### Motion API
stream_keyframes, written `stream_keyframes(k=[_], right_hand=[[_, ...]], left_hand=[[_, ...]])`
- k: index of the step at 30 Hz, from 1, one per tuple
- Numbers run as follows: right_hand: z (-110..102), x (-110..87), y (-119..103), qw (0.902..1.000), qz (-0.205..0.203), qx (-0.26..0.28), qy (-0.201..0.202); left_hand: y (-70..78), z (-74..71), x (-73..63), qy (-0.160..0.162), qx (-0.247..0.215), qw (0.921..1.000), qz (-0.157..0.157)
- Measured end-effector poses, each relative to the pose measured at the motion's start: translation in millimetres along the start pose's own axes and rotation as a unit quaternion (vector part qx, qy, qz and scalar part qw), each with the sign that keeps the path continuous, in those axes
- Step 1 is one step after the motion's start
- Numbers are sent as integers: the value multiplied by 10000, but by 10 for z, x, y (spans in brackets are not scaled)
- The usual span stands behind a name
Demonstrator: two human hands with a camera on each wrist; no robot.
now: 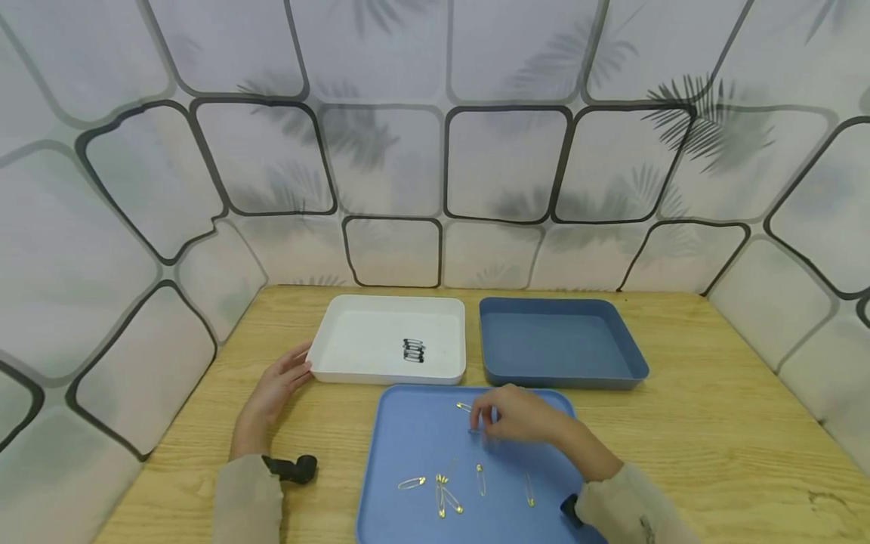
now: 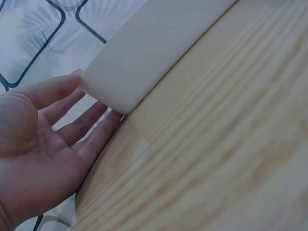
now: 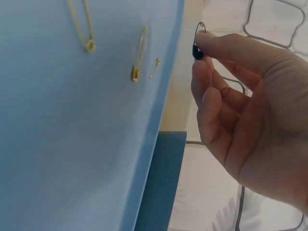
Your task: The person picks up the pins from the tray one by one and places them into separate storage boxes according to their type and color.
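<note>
Between thumb and fingertips my right hand (image 1: 519, 414) pinches a black safety pin (image 3: 198, 52), held over the upper part of the light blue tray (image 1: 401, 423). Several gold safety pins lie on that tray, among them a single pin (image 1: 411, 483), another upright one (image 1: 481, 480) and a small cluster (image 1: 445, 499). My left hand (image 1: 277, 385) rests with extended fingers against the left end of the white tray (image 1: 367, 363); its fingertips meet the tray's near corner in the left wrist view. Inside the white tray, a row of several black safety pins (image 1: 413, 350) lies right of the middle.
A dark blue tray (image 1: 564, 340) stands to the right of the white one, behind the light blue tray. All three stand on a wooden table (image 1: 720, 423). A patterned curtain (image 1: 503, 166) encloses the back and sides.
</note>
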State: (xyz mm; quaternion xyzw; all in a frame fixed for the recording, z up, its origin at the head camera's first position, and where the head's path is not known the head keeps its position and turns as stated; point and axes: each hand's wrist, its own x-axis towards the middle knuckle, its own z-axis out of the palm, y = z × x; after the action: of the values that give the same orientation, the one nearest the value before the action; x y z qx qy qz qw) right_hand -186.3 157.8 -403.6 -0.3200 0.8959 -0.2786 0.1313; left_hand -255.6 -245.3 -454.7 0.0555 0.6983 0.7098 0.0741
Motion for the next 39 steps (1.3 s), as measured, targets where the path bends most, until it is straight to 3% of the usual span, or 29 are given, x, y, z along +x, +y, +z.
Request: stream_keyframes(k=[9, 24, 39], right_hand=[[-85, 124, -71, 9995, -34, -306, 67], [-202, 439, -139, 9994, -307, -117, 106], [-269, 713, -100, 9986, -51, 21, 525]], left_hand=[[15, -4, -13, 25, -49, 10000, -43], [-11, 4, -12, 84, -101, 9999, -24], [-25, -15, 16, 80, -107, 9999, 5]])
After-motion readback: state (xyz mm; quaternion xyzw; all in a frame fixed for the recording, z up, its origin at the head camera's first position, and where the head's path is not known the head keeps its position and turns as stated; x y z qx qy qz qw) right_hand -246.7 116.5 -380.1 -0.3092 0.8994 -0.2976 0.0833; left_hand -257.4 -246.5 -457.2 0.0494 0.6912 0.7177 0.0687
